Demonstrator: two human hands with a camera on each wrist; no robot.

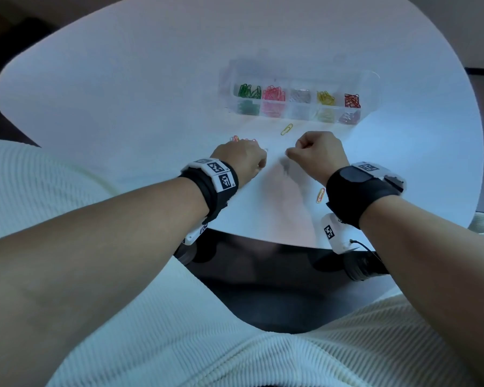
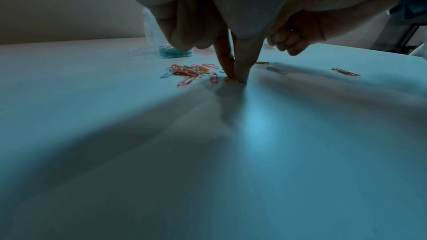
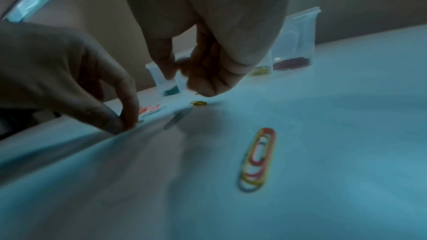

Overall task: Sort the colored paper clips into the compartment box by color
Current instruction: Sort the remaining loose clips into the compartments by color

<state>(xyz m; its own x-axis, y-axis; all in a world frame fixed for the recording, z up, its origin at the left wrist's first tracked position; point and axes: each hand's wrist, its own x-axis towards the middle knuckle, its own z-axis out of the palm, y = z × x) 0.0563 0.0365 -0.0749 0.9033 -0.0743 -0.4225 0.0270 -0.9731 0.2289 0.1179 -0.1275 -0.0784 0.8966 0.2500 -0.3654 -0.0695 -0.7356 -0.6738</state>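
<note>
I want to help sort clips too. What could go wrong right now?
The left hand presses two fingers down by the loose pile of clips, so it might drag a neighbour along. The two-colour clips near the right hand look stuck together and could land in one compartment of the box.

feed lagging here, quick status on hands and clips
Left hand pinching at a clip on the table. Right hand curled, contents unclear. Compartment box part filled; loose clips remain.

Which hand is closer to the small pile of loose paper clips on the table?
Left. The left hand has its fingertips on the table right beside the pile of paper clips. The right hand is farther away, on the other side of the left hand.
</note>
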